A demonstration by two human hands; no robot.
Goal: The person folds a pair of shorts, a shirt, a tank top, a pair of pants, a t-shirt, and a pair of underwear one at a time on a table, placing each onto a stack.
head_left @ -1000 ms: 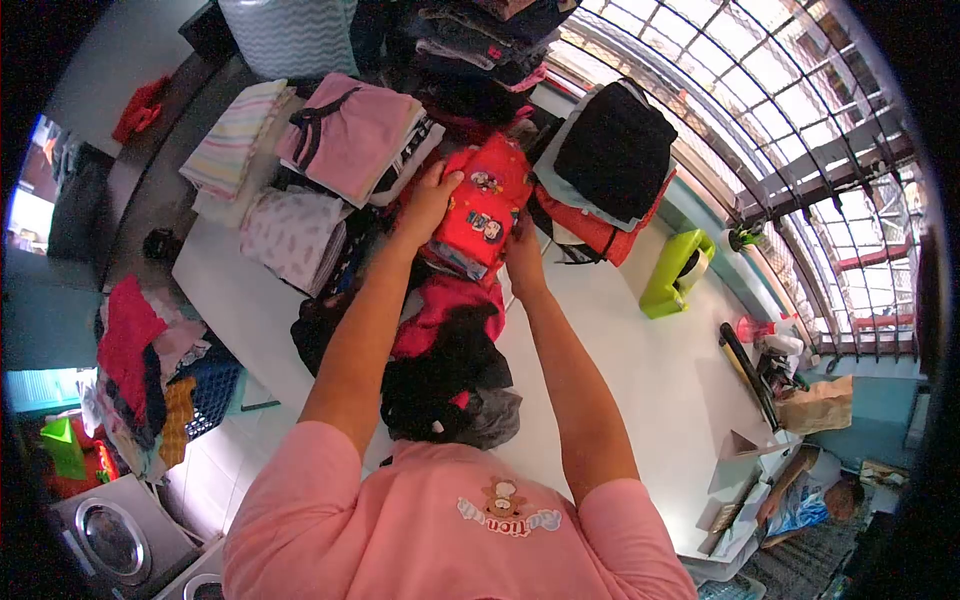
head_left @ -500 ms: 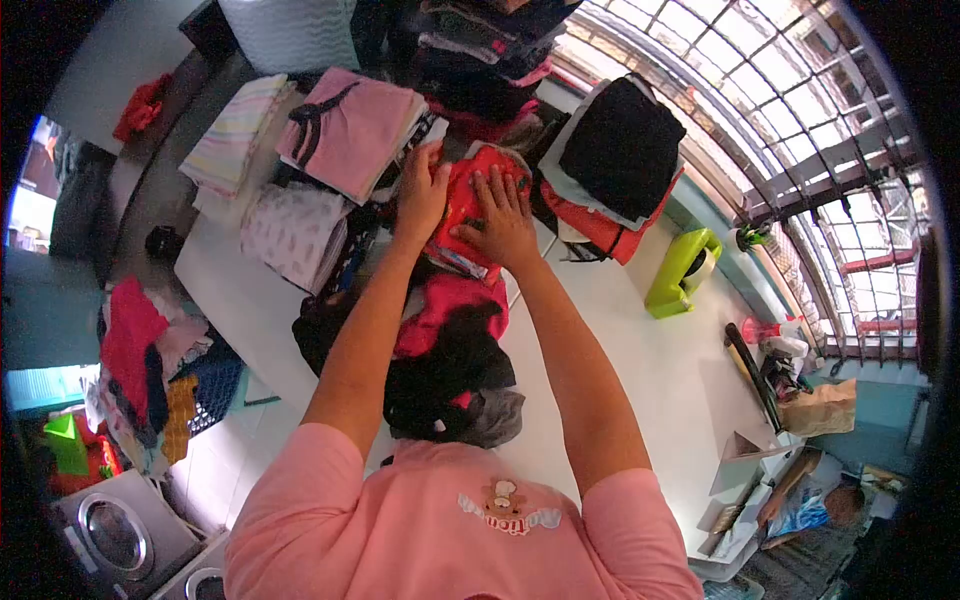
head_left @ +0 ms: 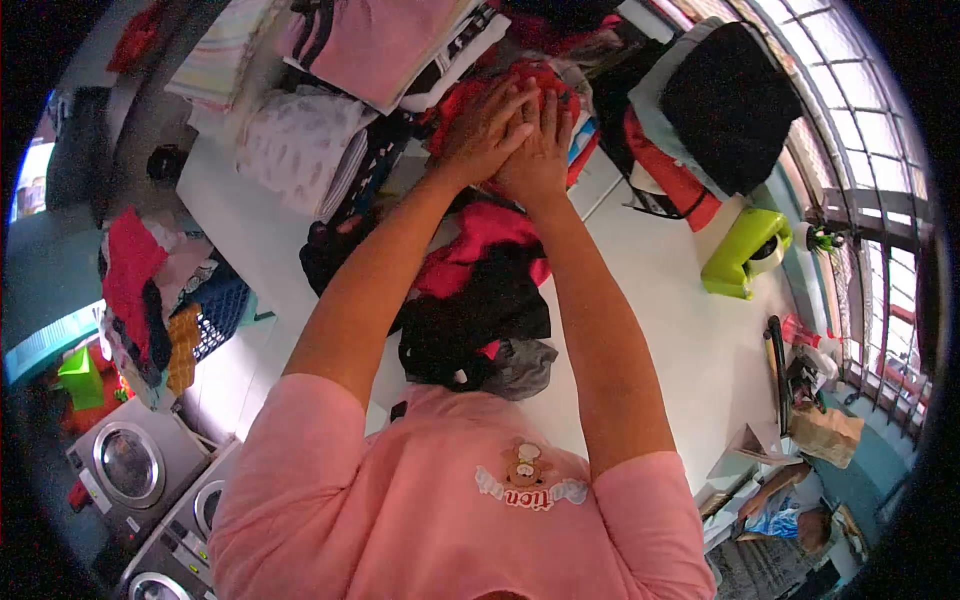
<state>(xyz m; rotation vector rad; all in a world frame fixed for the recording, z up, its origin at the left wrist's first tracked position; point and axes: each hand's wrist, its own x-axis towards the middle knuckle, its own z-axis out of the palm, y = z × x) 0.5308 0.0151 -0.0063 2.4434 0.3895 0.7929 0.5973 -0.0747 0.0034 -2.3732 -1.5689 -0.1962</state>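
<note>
A folded red printed garment lies on top of a small pile of folded clothes at the table's far side. My left hand rests flat on it with fingers stretched out. Against it, my right hand also lies flat, its fingers slightly apart; the two hands touch and partly overlap. Neither hand grips the cloth. White and blue layers show at the pile's right edge. Nearer my body, a loose heap of black and pink clothes sits between my forearms.
Folded stacks include pink clothes at left and black clothes at right. A green tape dispenser stands on the white table near the barred window. Washing machines and a laundry basket are at left. Another person is at lower right.
My hands have come together on the red garment, the left sliding from its side onto its top. The view has shifted, so the stacks appear higher in the picture.
</note>
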